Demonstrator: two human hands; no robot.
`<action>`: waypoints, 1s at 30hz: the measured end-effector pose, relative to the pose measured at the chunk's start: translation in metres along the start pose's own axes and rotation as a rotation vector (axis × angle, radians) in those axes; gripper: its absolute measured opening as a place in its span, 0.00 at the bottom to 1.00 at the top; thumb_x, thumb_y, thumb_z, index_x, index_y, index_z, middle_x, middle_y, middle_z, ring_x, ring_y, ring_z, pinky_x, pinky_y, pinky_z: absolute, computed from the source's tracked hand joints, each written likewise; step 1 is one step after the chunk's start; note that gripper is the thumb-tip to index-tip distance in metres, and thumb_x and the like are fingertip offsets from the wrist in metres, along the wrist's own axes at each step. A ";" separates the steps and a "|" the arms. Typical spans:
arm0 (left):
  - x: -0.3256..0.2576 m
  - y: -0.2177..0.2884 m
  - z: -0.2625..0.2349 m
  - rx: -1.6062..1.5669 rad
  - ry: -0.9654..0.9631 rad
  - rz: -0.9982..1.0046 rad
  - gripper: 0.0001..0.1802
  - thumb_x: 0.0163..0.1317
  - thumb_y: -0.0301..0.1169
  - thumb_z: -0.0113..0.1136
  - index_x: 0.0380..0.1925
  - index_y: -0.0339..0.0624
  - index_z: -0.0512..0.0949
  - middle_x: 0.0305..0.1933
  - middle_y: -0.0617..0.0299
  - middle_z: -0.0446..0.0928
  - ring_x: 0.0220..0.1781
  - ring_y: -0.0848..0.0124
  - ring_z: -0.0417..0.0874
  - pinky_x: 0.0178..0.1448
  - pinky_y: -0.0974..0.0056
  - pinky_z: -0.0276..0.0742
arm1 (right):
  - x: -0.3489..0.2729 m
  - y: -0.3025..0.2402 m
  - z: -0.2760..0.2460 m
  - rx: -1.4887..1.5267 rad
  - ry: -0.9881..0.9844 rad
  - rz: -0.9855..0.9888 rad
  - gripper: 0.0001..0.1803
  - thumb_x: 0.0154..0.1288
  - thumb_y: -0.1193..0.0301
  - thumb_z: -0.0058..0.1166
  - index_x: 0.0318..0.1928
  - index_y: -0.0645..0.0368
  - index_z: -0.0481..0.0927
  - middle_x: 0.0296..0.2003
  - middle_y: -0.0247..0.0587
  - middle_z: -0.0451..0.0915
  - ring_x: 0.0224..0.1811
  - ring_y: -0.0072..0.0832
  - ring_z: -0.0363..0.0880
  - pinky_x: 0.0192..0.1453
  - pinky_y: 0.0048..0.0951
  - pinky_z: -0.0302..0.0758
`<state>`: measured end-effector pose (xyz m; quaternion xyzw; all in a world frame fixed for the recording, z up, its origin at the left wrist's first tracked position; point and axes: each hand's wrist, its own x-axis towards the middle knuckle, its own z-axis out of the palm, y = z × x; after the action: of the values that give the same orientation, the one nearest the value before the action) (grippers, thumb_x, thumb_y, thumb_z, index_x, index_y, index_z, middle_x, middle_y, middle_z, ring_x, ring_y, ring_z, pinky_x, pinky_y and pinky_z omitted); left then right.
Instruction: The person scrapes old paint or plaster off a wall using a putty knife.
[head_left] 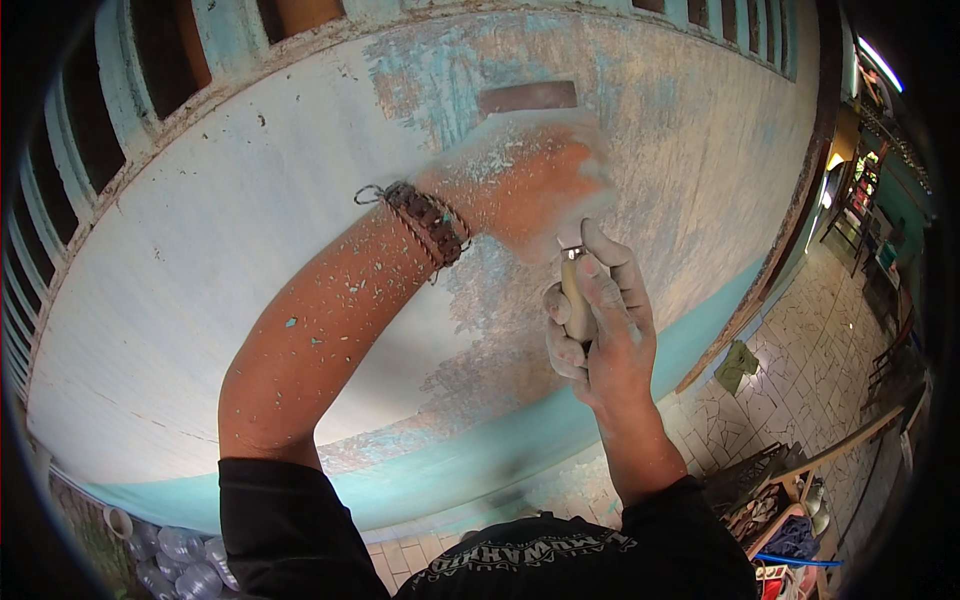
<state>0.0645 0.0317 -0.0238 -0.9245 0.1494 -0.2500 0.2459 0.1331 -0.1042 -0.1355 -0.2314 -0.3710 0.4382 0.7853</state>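
Note:
My left hand (545, 170) is stretched across the wall (250, 190), blurred by motion, and its fingers cannot be made out singly. A flat brown rectangular piece (527, 96), perhaps sandpaper, sticks out from under its upper edge against the wall. Pale dust and paint flakes cover this hand and forearm, and a braided dark bracelet (428, 222) circles the wrist. Lower and to the right, my dusty right hand (603, 315) is closed around a scraper's pale handle (576, 298). The scraper's metal end points up toward my left hand, and its blade is mostly hidden.
Patches of old turquoise and brown show on the whitish wall, with a turquoise band along its bottom. Slatted openings (115, 85) run above it. Clear plastic bottles (185, 560) lie at lower left. At right are a tiled floor (800, 370), a green cloth (737, 367) and a cluttered wooden rack (790, 490).

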 end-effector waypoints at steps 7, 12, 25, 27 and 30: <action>-0.002 -0.004 0.004 0.083 -0.072 -0.062 0.18 0.33 0.32 0.62 0.31 0.41 0.78 0.38 0.55 0.76 0.49 0.57 0.76 0.51 0.55 0.74 | 0.002 -0.004 0.006 0.006 0.025 -0.013 0.17 0.71 0.66 0.44 0.58 0.51 0.67 0.25 0.36 0.71 0.16 0.13 0.63 0.11 0.13 0.56; -0.047 0.054 0.048 0.190 0.017 -0.034 0.22 0.33 0.39 0.62 0.34 0.44 0.79 0.43 0.59 0.77 0.56 0.59 0.74 0.60 0.56 0.71 | -0.045 0.045 -0.041 -0.017 -0.054 0.074 0.15 0.72 0.67 0.43 0.57 0.52 0.66 0.26 0.34 0.69 0.19 0.12 0.62 0.13 0.13 0.56; -0.107 0.219 0.126 -0.239 0.118 -0.674 0.22 0.37 0.23 0.60 0.39 0.35 0.76 0.53 0.44 0.70 0.65 0.47 0.65 0.70 0.47 0.58 | -0.124 0.113 -0.149 -0.065 -0.050 0.444 0.16 0.70 0.69 0.45 0.57 0.51 0.64 0.24 0.39 0.73 0.12 0.14 0.58 0.12 0.15 0.54; -0.114 0.238 0.117 -0.211 0.271 -0.906 0.22 0.43 0.20 0.59 0.44 0.34 0.74 0.55 0.42 0.69 0.62 0.47 0.68 0.67 0.50 0.60 | -0.119 0.101 -0.147 -0.197 -0.001 0.384 0.18 0.71 0.71 0.44 0.59 0.56 0.62 0.25 0.36 0.72 0.13 0.11 0.54 0.13 0.14 0.52; -0.132 0.266 0.122 -0.580 0.470 -1.247 0.24 0.49 0.21 0.60 0.49 0.33 0.70 0.56 0.42 0.70 0.59 0.50 0.72 0.62 0.54 0.66 | -0.119 0.088 -0.135 -0.147 -0.032 0.432 0.20 0.71 0.71 0.44 0.60 0.58 0.60 0.25 0.37 0.72 0.13 0.10 0.54 0.13 0.15 0.53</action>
<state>-0.0204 -0.0914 -0.3075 -0.7876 -0.2964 -0.4860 -0.2357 0.1534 -0.1670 -0.3242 -0.3551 -0.3562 0.5717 0.6482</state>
